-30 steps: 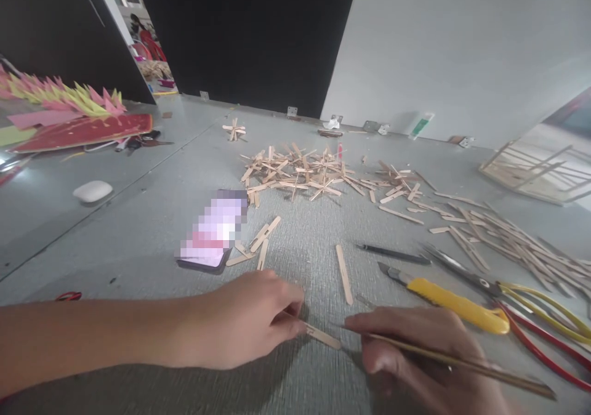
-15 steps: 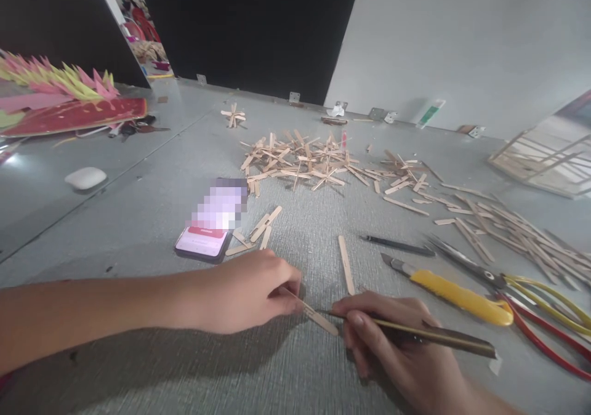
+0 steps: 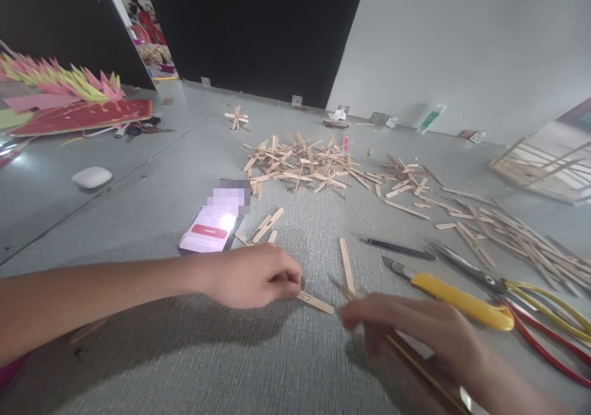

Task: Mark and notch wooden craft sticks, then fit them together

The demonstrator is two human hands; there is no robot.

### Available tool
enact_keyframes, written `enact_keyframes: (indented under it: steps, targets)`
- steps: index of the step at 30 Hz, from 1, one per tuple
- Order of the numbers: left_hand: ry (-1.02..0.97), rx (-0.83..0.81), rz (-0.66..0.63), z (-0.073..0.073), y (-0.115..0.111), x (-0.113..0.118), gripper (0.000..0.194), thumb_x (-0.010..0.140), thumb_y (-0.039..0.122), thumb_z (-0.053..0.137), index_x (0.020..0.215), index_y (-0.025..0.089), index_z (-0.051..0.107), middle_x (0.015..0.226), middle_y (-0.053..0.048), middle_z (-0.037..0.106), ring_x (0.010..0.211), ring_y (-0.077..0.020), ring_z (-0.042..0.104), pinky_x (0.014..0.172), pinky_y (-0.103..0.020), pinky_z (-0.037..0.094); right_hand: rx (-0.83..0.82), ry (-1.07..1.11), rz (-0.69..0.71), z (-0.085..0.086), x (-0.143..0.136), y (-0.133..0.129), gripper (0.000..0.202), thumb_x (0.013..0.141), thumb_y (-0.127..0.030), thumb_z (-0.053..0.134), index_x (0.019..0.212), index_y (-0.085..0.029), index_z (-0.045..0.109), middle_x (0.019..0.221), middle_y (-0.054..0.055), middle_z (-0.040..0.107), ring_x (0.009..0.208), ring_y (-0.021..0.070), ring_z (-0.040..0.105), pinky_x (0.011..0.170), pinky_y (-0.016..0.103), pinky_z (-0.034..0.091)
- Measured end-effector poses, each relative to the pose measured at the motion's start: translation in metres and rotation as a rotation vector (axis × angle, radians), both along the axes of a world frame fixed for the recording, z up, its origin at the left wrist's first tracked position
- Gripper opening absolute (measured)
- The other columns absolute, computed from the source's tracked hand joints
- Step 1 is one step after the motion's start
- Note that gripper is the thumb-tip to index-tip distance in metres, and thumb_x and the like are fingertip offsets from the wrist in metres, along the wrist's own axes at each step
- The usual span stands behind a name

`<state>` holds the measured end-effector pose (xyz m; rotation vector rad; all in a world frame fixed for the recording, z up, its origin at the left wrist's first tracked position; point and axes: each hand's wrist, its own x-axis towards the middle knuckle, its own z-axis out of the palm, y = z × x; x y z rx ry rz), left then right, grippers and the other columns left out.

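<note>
My left hand (image 3: 258, 276) is closed in a pinch on a flat wooden craft stick (image 3: 318, 303), whose free end points right and carries small dark notch-like lines. The fingers hide its other end. To the right, my right hand (image 3: 410, 326) is blurred by motion and wrapped round a slim craft knife (image 3: 427, 369) with a brass-coloured handle. Its thin tip is raised above the surface, apart from the stick in my left hand. Another craft stick (image 3: 346, 261) lies just beyond the knife tip. Several notched sticks (image 3: 268, 224) lie beyond my left hand.
A lit phone (image 3: 210, 224) lies beyond my left wrist. On the right are a yellow utility knife (image 3: 462, 300), a black pen-like tool (image 3: 401, 248) and scissors (image 3: 489, 276). Sticks are piled behind (image 3: 300, 162) and at the far right (image 3: 521, 236). A white case (image 3: 92, 177) sits left.
My right hand has swung the knife's tip up and away from the held stick, its handle end dropping lower. My left hand has shifted slightly away from me, turning the stick's marked face up.
</note>
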<state>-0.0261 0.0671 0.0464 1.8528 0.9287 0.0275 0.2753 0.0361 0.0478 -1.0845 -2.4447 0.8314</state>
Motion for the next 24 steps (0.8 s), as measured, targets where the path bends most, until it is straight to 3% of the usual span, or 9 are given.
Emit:
enact_keyframes:
  steps: [4,7,9,11,14,16,18,20,24]
  targets:
    - [-0.001,-0.073,0.079,0.004,-0.003,0.001,0.022,0.109,0.029,0.037,0.088,0.024,0.038,0.065,0.005,0.054,0.052,-0.0117,0.044,0.054,-0.025,0.036,-0.355,0.22,-0.025,-0.004,0.004,0.002,0.046,0.106,-0.043,0.044,0.151,-0.037,0.049,0.115,0.009,0.073,0.091,0.0246,0.075,0.082,0.04,0.064]
    - [-0.027,-0.055,0.146,0.001,-0.005,0.001,0.025,0.11,0.032,0.035,0.087,0.025,0.03,0.067,0.005,0.057,0.052,-0.0112,0.044,0.057,-0.026,0.037,-0.638,0.505,-0.032,-0.004,-0.002,0.007,0.051,0.105,-0.055,0.04,0.151,-0.036,0.05,0.133,0.014,0.067,0.093,0.0295,0.075,0.075,0.045,0.065]
    - [-0.038,-0.038,0.147,-0.002,-0.005,0.002,0.024,0.109,0.03,0.035,0.085,0.024,0.035,0.066,0.004,0.059,0.054,-0.0113,0.048,0.059,-0.025,0.038,-0.826,0.604,-0.026,-0.001,-0.006,0.01,0.049,0.104,-0.054,0.04,0.148,-0.037,0.055,0.144,0.014,0.061,0.099,0.0317,0.074,0.069,0.045,0.065]
    - [-0.043,-0.038,0.122,-0.004,-0.004,0.002,0.024,0.106,0.025,0.036,0.084,0.022,0.043,0.065,0.003,0.059,0.053,-0.0106,0.049,0.059,-0.024,0.039,-0.956,0.624,-0.03,0.003,-0.008,0.013,0.046,0.102,-0.046,0.045,0.144,-0.036,0.061,0.131,0.012,0.07,0.099,0.0314,0.075,0.07,0.044,0.065]
    - [-0.038,-0.056,0.123,-0.005,-0.004,0.003,0.027,0.104,0.022,0.035,0.082,0.02,0.05,0.063,0.004,0.058,0.048,-0.0087,0.047,0.054,-0.022,0.039,-1.022,0.582,-0.06,0.007,-0.011,0.012,0.046,0.1,-0.04,0.047,0.141,-0.03,0.065,0.088,0.01,0.077,0.077,0.0263,0.076,0.064,0.038,0.065]
    - [-0.036,-0.079,0.155,-0.004,-0.003,0.003,0.029,0.105,0.027,0.035,0.083,0.019,0.051,0.062,0.004,0.057,0.046,-0.0086,0.045,0.051,-0.022,0.038,-0.967,0.486,-0.128,0.004,-0.015,0.008,0.046,0.1,-0.041,0.051,0.144,-0.029,0.06,0.082,0.007,0.075,0.055,0.0187,0.069,0.047,0.028,0.059]
    - [-0.036,-0.113,0.153,-0.003,-0.002,0.003,0.033,0.107,0.033,0.035,0.084,0.019,0.053,0.062,0.003,0.057,0.046,-0.0091,0.046,0.051,-0.022,0.039,-0.81,0.376,-0.228,-0.003,-0.02,0.003,0.05,0.1,-0.044,0.057,0.148,-0.03,0.051,0.096,0.007,0.075,0.042,0.0111,0.058,0.036,0.021,0.049]
    - [-0.043,-0.121,0.152,-0.004,-0.001,0.002,0.035,0.108,0.035,0.034,0.083,0.019,0.053,0.061,0.003,0.057,0.046,-0.0092,0.047,0.053,-0.022,0.041,-0.549,0.266,-0.295,-0.011,-0.024,0.0,0.046,0.1,-0.042,0.058,0.143,-0.029,0.049,0.109,0.009,0.074,0.047,0.0099,0.058,0.039,0.021,0.05]
    - [-0.065,-0.068,0.167,-0.004,-0.002,0.004,0.037,0.109,0.034,0.036,0.08,0.019,0.053,0.058,0.004,0.055,0.05,-0.0098,0.048,0.057,-0.023,0.04,-0.015,0.043,-0.224,-0.019,-0.027,-0.001,0.019,0.104,-0.036,0.05,0.113,-0.025,0.065,0.09,0.005,0.076,0.066,0.0159,0.069,0.062,0.026,0.058]
